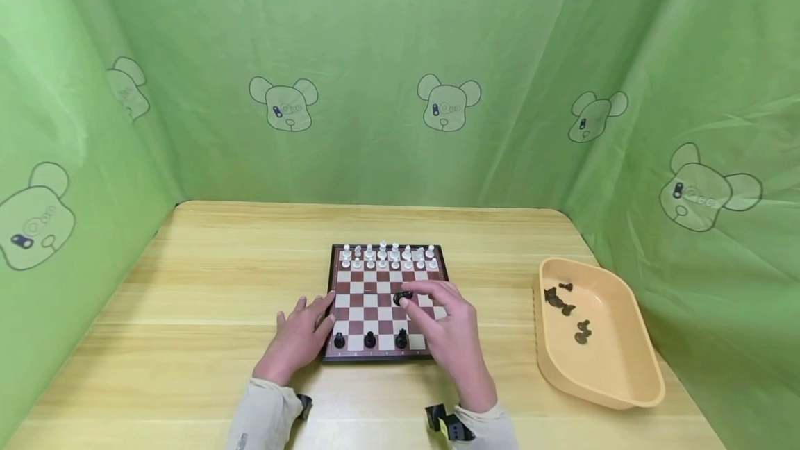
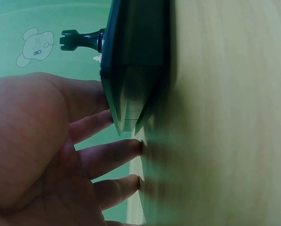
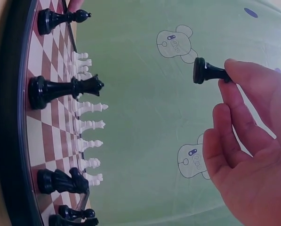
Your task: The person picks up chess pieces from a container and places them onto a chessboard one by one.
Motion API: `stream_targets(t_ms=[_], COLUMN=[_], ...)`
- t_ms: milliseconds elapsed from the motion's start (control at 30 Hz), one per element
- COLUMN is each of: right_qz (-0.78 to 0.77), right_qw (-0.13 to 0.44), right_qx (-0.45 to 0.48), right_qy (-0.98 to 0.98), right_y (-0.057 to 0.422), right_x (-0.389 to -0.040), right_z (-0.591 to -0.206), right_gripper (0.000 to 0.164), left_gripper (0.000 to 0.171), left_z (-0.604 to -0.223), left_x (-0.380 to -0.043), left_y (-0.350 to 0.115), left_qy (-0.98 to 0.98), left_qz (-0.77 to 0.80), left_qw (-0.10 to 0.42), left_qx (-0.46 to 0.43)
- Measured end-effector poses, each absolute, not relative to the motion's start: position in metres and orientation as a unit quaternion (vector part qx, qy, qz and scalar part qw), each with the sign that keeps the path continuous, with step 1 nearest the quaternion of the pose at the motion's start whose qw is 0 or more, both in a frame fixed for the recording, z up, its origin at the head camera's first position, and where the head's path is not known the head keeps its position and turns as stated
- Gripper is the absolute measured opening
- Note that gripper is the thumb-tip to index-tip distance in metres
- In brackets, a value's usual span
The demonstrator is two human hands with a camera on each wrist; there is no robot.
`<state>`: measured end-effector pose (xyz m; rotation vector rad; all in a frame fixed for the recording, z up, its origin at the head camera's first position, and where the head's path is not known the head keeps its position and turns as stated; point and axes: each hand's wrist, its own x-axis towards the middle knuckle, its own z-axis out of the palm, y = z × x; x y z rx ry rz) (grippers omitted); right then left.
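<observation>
Bare desk (image 1: 250, 255) offers passage to the left of the left hand (image 1: 296, 340), beyond the chessboard (image 1: 359, 299) and between board and tray (image 1: 615, 370). Two rows of white pieces (image 1: 395, 254) bar a low approach across the far edge; black pieces (image 1: 370, 340) stand spaced along the near edge, with a gap right of the third from the left. Middle squares lie open at left; at right they are overhung by the right hand (image 1: 453, 328), its grip on a raised black piece (image 3: 207, 71). The left hand occupies the left edge. The tray's wall and the green cloth (image 1: 719, 283) limit the right side.
</observation>
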<state>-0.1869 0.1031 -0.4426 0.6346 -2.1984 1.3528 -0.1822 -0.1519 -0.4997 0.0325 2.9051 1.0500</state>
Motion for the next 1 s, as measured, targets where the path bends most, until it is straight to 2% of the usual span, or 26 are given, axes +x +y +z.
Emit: stream_targets(t_ms=[333, 767, 1000], right_qz=[0.488, 0.483, 0.483], right_qw=[0.213, 0.223, 0.209], right_qx=[0.210, 0.192, 0.175], right_qy=[-0.820, -0.825, -0.832], right_y=[0.107, 0.115, 0.117], right_x=[-0.186, -0.190, -0.189], right_z=[-0.444, -0.450, -0.448], right_gripper=[0.027, 0.026, 0.025], left_gripper=[0.051, 0.051, 0.051], left_z=[-0.500, -0.501, -0.500], left_x=[-0.182, -0.181, -0.182], left_y=[-0.152, -0.153, -0.153], left_qy=[0.942, 0.942, 0.943], left_qz=[0.336, 0.335, 0.332], left_qw=[0.024, 0.022, 0.022], left_qx=[0.014, 0.014, 0.016])
